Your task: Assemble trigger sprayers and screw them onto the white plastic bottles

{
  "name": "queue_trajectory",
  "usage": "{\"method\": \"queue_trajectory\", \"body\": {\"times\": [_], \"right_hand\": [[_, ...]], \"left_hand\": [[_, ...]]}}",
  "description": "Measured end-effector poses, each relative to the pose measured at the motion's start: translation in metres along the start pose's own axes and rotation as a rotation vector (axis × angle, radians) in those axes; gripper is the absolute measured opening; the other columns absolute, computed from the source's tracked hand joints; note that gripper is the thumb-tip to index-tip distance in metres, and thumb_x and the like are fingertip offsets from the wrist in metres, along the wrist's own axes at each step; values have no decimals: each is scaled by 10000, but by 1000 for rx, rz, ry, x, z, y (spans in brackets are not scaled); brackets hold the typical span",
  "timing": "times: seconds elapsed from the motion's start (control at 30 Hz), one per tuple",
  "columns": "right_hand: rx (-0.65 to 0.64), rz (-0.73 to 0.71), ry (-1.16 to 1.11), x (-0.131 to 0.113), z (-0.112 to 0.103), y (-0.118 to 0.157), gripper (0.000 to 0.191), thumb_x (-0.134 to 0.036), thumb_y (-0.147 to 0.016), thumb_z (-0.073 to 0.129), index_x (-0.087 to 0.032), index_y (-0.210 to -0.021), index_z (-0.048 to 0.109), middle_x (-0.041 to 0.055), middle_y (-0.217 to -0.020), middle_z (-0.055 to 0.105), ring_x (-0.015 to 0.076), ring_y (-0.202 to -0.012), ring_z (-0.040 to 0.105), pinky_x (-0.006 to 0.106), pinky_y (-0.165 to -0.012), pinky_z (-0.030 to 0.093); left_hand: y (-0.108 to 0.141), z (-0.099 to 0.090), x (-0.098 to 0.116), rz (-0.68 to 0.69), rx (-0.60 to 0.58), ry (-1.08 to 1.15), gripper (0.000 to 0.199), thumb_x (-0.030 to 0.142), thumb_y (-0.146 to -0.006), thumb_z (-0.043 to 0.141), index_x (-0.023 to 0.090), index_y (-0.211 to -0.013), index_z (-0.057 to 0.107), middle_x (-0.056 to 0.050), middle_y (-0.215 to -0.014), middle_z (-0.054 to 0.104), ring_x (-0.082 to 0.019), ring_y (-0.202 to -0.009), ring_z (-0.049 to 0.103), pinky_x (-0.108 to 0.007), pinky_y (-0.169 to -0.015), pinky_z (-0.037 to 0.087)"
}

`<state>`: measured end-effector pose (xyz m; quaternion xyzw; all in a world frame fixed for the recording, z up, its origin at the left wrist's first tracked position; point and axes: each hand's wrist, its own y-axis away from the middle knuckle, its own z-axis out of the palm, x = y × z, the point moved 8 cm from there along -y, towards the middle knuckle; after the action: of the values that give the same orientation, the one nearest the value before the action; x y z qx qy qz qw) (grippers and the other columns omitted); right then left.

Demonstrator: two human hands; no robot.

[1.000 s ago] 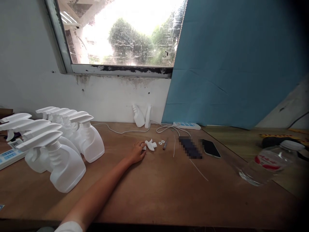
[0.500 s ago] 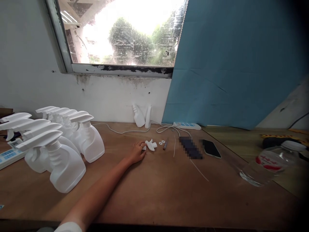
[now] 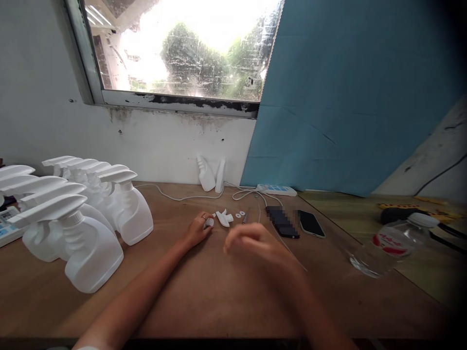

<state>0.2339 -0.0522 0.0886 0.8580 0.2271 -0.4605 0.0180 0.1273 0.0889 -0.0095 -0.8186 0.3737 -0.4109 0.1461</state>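
My left hand [image 3: 199, 230] rests on the table with its fingers curled around a small white plastic part [image 3: 209, 222], partly covered by them. Just right of it lies a white trigger spray head [image 3: 223, 218]. Two small white washers [image 3: 240, 214] are beyond that, next to a thin grey pen-like tool [image 3: 244, 219]. Over the table, closer to me than these, hangs my right hand [image 3: 257, 240], its fingers bent and smeared by motion; whether they hold anything is not clear.
White spray bottles [image 3: 95, 253] with trigger tops stand in rows on the left. Two white bottle pieces [image 3: 206, 174] lean against the wall. A power strip [image 3: 277, 189], a pixelated dark object [image 3: 281, 222], a phone [image 3: 311, 223] and a water bottle [image 3: 392, 245] are on the right.
My right hand has come into view from the lower right, over the table. My left hand stays at the small white part. The whole view has shifted slightly to the right.
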Motion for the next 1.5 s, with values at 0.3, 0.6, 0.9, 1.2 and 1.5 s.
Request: {"method": "queue_trajectory", "body": {"times": [0.3,0.6,0.9,1.2,1.5], "right_hand": [[390,197,792,158,-71,-69,264,-107,-825,499,-153,-976,711,181,-1263,564,348,-1161,442,506,-907,331],[559,100,819,140,-60,-60,232,-214,-929,442,-165,-960,666,120,-996,636,260,-986,539,389,-869,352],[288,-405,742,66,36,-69,345,-130,-898,449,-222,-1192,604,109,-1142,620,249,-1005,543,405,-866,381],[252,-346,559,80,30,-63,445,-20,-804,413,-188,-1186,565,96,-1157,599,230,-1087,530,375,-928,400],[268,-314,546,91,35,-69,425,-9,-785,409,-204,-1114,593,78,-1063,604,228,-1030,513,361,-903,407]], "left_hand": [[12,-9,-18,-247,25,511,379,333,-773,673,166,-1082,529,-70,-1016,653,-177,-935,642,-335,-870,513],[12,6,-22,-299,-117,664,540,292,-709,742,179,-1165,475,-74,-1066,649,-182,-975,643,-362,-917,500],[11,-1,-16,-277,-79,611,559,340,-687,758,174,-1144,482,-69,-999,663,-168,-869,652,-307,-794,528],[13,-6,-6,-141,-96,313,264,414,-805,616,194,-884,492,41,-750,574,-87,-638,544,-196,-616,448],[10,-11,-4,21,-54,6,209,404,-838,579,198,-850,609,0,-801,601,-115,-679,528,-222,-666,427]]}}
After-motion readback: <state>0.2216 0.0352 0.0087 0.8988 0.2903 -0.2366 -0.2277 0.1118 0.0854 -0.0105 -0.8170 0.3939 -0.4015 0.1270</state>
